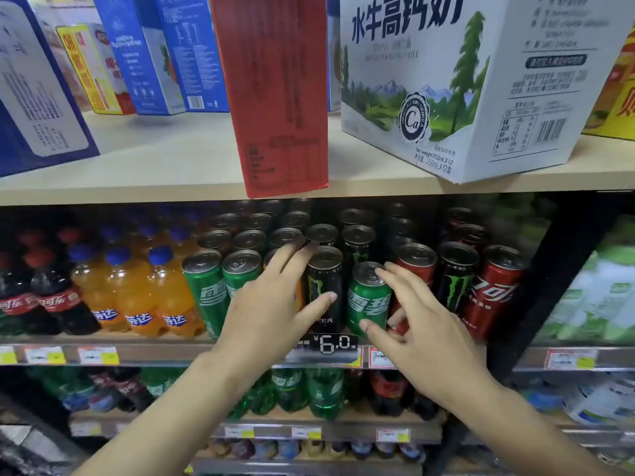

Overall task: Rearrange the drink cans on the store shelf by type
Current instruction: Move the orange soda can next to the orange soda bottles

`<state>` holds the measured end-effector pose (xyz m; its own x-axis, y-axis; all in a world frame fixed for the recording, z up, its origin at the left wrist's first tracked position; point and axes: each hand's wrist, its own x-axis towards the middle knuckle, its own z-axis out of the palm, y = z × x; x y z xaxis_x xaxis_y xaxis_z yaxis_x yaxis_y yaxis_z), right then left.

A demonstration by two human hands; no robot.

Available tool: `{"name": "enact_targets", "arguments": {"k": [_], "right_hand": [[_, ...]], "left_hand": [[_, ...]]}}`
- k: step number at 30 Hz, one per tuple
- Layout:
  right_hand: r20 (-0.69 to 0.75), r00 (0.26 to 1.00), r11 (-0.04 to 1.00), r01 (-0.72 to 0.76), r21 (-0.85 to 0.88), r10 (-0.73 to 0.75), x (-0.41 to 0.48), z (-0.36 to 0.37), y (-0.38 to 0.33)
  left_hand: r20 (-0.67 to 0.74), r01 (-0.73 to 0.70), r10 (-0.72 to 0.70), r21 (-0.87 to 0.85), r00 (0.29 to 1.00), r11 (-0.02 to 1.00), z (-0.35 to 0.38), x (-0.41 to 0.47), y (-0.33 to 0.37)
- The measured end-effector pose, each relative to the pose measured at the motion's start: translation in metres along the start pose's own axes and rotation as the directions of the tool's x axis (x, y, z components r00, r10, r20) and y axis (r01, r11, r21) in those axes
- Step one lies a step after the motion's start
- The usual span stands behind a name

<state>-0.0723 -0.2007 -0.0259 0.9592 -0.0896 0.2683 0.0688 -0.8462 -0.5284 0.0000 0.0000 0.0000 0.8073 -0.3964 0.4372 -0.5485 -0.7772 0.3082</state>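
Observation:
Slim cans stand in rows on the middle shelf (103,352): green Sprite cans (206,290) at the left, black Monster cans (324,280) in the middle, and red Coca-Cola cans (494,290) with another Monster can (455,280) at the right. My right hand (422,338) grips one green Sprite can (369,300) at the shelf front, index finger on its top, thumb low on its side. My left hand (271,304) lies spread over an orange can (300,293) that it mostly hides. Its thumb rests across the front Monster can.
Orange Fanta bottles (137,297) and cola bottles (44,297) fill the shelf's left end. Milk cartons, a red box (278,91) and a white box (446,80), sit on the shelf above. A black 6.0 price tag (333,343) hangs on the rail. Bottles stand on lower shelves.

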Motion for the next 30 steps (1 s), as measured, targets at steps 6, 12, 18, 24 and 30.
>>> {"name": "enact_targets", "arguments": {"k": [6, 12, 18, 24, 30], "right_hand": [[0.005, 0.998, 0.998, 0.058, -0.013, -0.058, 0.007, -0.001, -0.004], [-0.199, 0.948, 0.967, 0.255, 0.007, -0.248, 0.027, 0.004, -0.03], [-0.11, 0.915, 0.916, 0.372, -0.149, -0.389, 0.071, 0.015, -0.079], [0.044, 0.94, 0.904, 0.339, -0.259, -0.339, 0.089, 0.028, -0.096], [0.053, 0.949, 0.903, 0.314, -0.292, -0.312, 0.091, 0.036, -0.094]], "left_hand": [[-0.006, 0.084, -0.083, 0.086, 0.997, 0.993, -0.007, -0.003, -0.014], [-0.132, 0.072, -0.05, 0.167, 0.99, 0.983, -0.022, -0.012, -0.045], [-0.086, 0.059, -0.027, 0.399, 0.996, 0.915, -0.028, -0.011, -0.082], [-0.059, 0.013, 0.01, 0.376, 0.998, 0.927, -0.031, -0.009, -0.094], [-0.046, -0.026, 0.041, 0.292, 0.998, 0.956, -0.031, 0.002, -0.1]]}}
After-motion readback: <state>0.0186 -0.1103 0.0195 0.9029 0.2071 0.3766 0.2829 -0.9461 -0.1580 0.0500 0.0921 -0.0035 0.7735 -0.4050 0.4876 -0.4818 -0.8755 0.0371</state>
